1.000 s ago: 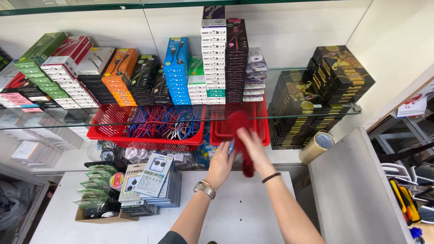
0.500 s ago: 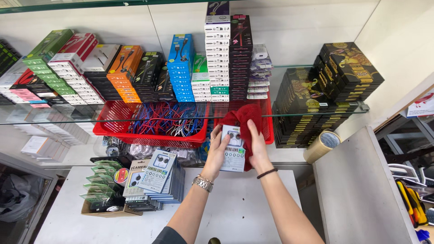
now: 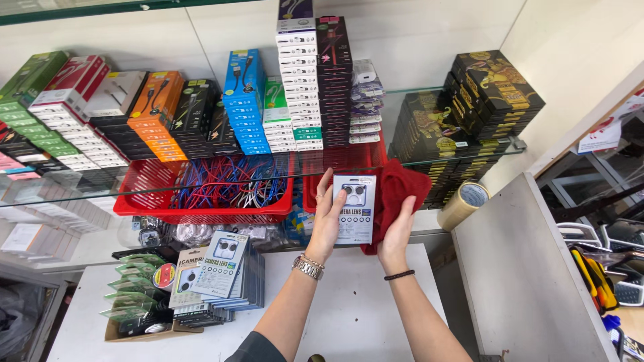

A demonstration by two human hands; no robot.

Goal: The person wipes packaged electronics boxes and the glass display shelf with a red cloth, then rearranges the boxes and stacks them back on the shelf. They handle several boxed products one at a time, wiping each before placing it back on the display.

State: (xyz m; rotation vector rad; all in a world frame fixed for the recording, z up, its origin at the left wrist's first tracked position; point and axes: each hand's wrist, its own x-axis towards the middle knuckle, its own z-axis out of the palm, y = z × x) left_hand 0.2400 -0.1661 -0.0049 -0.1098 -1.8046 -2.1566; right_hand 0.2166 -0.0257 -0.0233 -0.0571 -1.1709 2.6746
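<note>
Two hands, flat card pack [image 3: 355,208], soft red cloth [image 3: 397,194]

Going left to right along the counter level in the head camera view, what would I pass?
Stack of flat lens packets → left hand holding a white lens packet → right hand pressing a red cloth → roll of tape → grey side counter.
</note>
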